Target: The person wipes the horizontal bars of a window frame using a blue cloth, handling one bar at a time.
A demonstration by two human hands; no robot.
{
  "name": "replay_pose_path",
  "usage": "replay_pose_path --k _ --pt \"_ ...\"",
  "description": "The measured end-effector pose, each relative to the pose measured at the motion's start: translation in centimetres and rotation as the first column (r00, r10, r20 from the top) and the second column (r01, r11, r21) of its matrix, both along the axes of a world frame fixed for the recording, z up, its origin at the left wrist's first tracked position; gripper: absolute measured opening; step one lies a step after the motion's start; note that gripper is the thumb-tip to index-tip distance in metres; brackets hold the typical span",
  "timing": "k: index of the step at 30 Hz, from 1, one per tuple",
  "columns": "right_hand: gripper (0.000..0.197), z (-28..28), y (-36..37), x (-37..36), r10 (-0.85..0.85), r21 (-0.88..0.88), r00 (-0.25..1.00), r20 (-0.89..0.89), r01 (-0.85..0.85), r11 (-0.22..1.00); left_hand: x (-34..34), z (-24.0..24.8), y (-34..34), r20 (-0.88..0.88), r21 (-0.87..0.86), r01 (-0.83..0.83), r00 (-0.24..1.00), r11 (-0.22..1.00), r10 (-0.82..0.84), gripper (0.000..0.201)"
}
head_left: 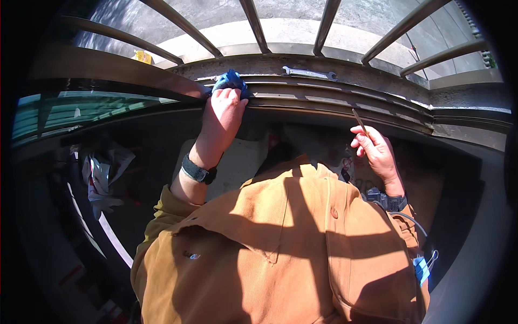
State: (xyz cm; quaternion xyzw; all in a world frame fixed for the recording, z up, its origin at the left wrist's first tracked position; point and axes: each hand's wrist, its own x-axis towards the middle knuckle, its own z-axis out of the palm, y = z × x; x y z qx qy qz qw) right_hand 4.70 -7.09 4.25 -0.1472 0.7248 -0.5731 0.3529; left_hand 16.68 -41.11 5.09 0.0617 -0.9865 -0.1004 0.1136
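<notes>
My left hand [222,114] is closed on a crumpled blue cloth [230,80], pressed at the window track [302,97] beside the end of the sliding frame. Held between the thumb and fingers of my right hand [376,154] is a thin brownish stick-like tool [356,116]. Its tip points up toward the track's near edge; its exact kind cannot be made out. A silver wrench [309,73] lies on the outer ledge, to the right of the cloth.
Metal bars [324,27] rise beyond the ledge, with pale ground outside. A dark-framed glass pane [91,110] stands at the left. White plastic bags [105,173] lie in shade at lower left. A cable [413,220] runs beside my right sleeve.
</notes>
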Motion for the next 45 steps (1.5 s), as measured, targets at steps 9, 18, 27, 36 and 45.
replay_pose_path --k 9,18,27,36,45 --pt "0.023 -1.6 6.6 1.5 -0.200 -0.016 0.979 -0.037 0.199 0.980 -7.9 -1.0 6.0 0.119 0.206 0.231 0.959 0.951 -0.259 0.016" --pt "0.026 -2.1 13.8 1.2 -0.493 -0.096 0.870 -0.002 0.490 0.866 -14.4 4.8 19.4 -0.017 0.997 0.023 0.997 0.072 -0.073 0.024" --pt "0.023 -2.5 12.7 -0.5 -0.567 -0.217 0.793 0.222 0.607 0.765 1.9 11.6 8.7 -0.097 0.992 0.117 0.941 -0.044 0.324 0.023" --pt "0.019 -5.0 6.8 -1.8 -0.387 -0.237 0.899 0.203 0.429 0.872 7.0 6.4 2.7 -0.209 0.255 -0.409 0.862 0.876 0.462 0.018" --pt "0.018 -4.2 6.5 -1.9 -0.451 -0.096 0.889 0.081 0.458 0.884 1.5 0.5 1.0 0.016 -0.083 -0.152 0.988 0.985 0.153 0.018"
